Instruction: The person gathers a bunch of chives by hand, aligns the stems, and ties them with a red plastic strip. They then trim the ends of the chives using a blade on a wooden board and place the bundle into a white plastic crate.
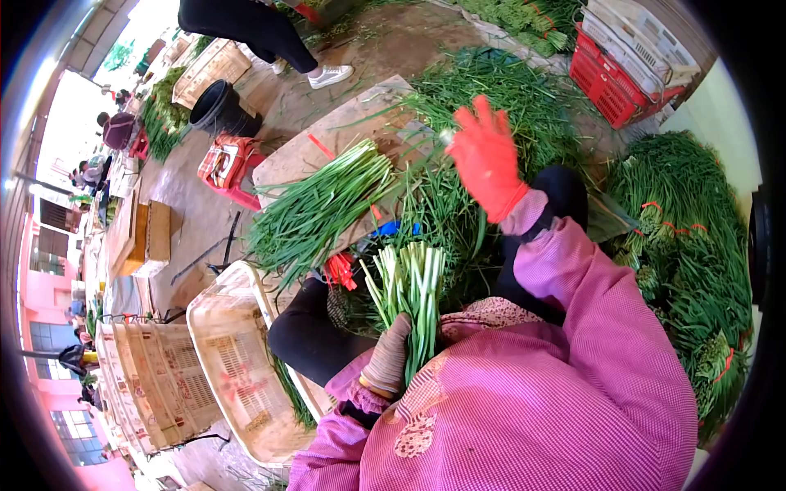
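My left hand (388,358), in a striped knit glove, is wrapped around a bunch of green stalks (419,295) that look like garlic chives. Their pale cut ends point away from me, and the leaves hang towards my lap. Raised over a heap of loose greens (508,98), my right hand (490,159) wears a red glove, its fingers stretched out. A small whitish thing sits at its thumb; I cannot make out what it is. Another bundle of chives (327,204) lies on the board (286,168) ahead, with red ties (340,272) near its lower edge.
At my left stands a dirty white plastic crate (237,372), with stacked crates (155,385) beyond it. Tied bundles (679,245) pile up at my right, below a red crate (606,78). A black bucket (225,110) and a person in dark trousers (254,33) are farther off.
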The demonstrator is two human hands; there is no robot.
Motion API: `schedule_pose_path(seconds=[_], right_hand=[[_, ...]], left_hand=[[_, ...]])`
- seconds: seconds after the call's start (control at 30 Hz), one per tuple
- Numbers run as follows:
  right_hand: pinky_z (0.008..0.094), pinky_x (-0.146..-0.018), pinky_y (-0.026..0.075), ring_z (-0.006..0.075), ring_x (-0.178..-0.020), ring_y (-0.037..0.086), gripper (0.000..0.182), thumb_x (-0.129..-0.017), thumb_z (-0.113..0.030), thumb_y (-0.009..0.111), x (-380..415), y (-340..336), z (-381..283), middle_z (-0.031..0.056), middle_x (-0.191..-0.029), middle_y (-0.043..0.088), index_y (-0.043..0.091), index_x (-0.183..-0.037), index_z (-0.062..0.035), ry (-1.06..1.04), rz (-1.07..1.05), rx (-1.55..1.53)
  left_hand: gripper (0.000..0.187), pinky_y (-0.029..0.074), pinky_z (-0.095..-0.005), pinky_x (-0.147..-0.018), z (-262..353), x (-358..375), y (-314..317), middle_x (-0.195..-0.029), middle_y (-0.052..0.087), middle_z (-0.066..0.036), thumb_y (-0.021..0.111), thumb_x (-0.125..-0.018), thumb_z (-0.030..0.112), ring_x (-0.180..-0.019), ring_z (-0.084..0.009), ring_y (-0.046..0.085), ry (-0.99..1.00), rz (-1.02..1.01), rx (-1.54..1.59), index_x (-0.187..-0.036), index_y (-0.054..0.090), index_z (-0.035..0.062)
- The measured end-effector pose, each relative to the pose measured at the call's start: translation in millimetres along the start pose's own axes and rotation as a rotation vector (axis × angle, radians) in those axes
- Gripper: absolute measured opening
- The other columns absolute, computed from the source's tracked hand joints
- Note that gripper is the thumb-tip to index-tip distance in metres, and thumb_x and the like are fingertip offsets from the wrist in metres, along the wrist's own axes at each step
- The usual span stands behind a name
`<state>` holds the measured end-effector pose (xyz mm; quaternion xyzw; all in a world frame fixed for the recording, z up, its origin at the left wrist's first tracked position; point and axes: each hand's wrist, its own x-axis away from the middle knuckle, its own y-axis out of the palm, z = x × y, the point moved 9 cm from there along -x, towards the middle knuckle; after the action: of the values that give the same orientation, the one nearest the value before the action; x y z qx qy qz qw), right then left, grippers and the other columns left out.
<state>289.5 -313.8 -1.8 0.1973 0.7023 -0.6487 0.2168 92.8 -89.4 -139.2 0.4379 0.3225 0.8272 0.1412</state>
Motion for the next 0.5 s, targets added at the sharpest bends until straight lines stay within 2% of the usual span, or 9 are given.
schedule_pose_path(seconds=[0.03, 0.1, 0.2, 0.23, 0.27, 0.3, 0.37, 0.5], right_hand=[[0.053, -0.106, 0.035, 0.039, -0.128, 0.044, 0.025, -0.081, -0.024, 0.07, -3, -9, -1, 0.0122, -0.125, 0.06, 0.066, -0.098, -0.0063, -0.002, 0.002, 0.0], [0.0587, -0.109, 0.029, 0.0428, -0.135, 0.036, 0.027, -0.079, -0.027, 0.073, -1, -36, -6, 0.014, -0.135, 0.053, 0.066, -0.094, -0.0056, 0.019, 0.157, -0.164], [0.0592, -0.113, 0.022, 0.0454, -0.138, 0.031, 0.029, -0.073, -0.039, 0.078, 32, -46, -74, 0.015, -0.135, 0.055, 0.067, -0.071, -0.0116, -0.183, -0.137, -0.631], [0.0595, -0.114, 0.021, 0.046, -0.139, 0.03, 0.035, -0.073, -0.046, 0.077, 50, -36, -93, 0.0146, -0.132, 0.058, 0.068, -0.067, -0.0119, -0.237, -0.273, -0.68], [0.0582, -0.115, 0.019, 0.0454, -0.14, 0.029, 0.04, -0.073, -0.052, 0.075, 66, -25, -108, 0.0135, -0.133, 0.058, 0.071, -0.07, -0.0122, -0.285, -0.374, -0.677], [0.0569, -0.116, 0.017, 0.0447, -0.14, 0.028, 0.042, -0.074, -0.053, 0.074, 78, -8, -115, 0.0135, -0.136, 0.056, 0.073, -0.073, -0.0106, -0.246, -0.559, -0.663], [0.0562, -0.116, 0.015, 0.0449, -0.141, 0.027, 0.041, -0.077, -0.049, 0.073, 90, 17, -118, 0.0136, -0.136, 0.056, 0.072, -0.074, -0.0085, -0.162, -0.604, -0.788], [0.0575, -0.116, 0.014, 0.0459, -0.142, 0.024, 0.042, -0.078, -0.048, 0.072, 93, 28, -119, 0.0131, -0.139, 0.054, 0.072, -0.074, -0.0066, -0.147, -0.688, -0.879]], left_hand=[[0.053, 0.054, -0.0348, -0.085, 1, 1, 0, -0.105, 0.067, -0.009, 0.06, -0.092, 0.049, -0.092, -0.0219, 0.065, 0.002, -0.001, 0.0, -0.121, 0.059, 0.0048], [0.054, 0.055, -0.0355, -0.083, 3, 1, -1, -0.103, 0.068, -0.009, 0.057, -0.093, 0.051, -0.09, -0.0223, 0.066, 0.023, 0.019, 0.014, -0.12, 0.059, 0.0043], [0.056, 0.056, -0.0362, -0.082, 2, -5, -3, -0.101, 0.068, -0.01, 0.054, -0.095, 0.054, -0.088, -0.0228, 0.066, 0.045, 0.054, -0.006, -0.12, 0.059, 0.0038], [0.057, 0.056, -0.0364, -0.081, 0, -5, -5, -0.101, 0.068, -0.011, 0.053, -0.095, 0.054, -0.087, -0.0229, 0.067, 0.041, 0.062, -0.002, -0.12, 0.059, 0.0036], [0.058, 0.056, -0.0364, -0.081, 0, -7, -5, -0.101, 0.068, -0.011, 0.051, -0.095, 0.055, -0.087, -0.0231, 0.067, 0.068, 0.042, -0.006, -0.12, 0.058, 0.0028], [0.058, 0.056, -0.0364, -0.081, -2, -7, -4, -0.101, 0.068, -0.011, 0.051, -0.095, 0.055, -0.087, -0.0231, 0.067, 0.068, 0.044, -0.008, -0.12, 0.058, 0.0028], [0.058, 0.056, -0.0363, -0.081, 0, -7, -3, -0.1, 0.068, -0.011, 0.05, -0.096, 0.054, -0.087, -0.0232, 0.067, 0.125, 0.038, -0.004, -0.121, 0.058, 0.0018], [0.056, 0.056, -0.0364, -0.08, -4, -10, -6, -0.099, 0.068, -0.011, 0.046, -0.099, 0.051, -0.086, -0.0232, 0.067, 0.092, 0.028, 0.026, -0.121, 0.058, 0.0011]])
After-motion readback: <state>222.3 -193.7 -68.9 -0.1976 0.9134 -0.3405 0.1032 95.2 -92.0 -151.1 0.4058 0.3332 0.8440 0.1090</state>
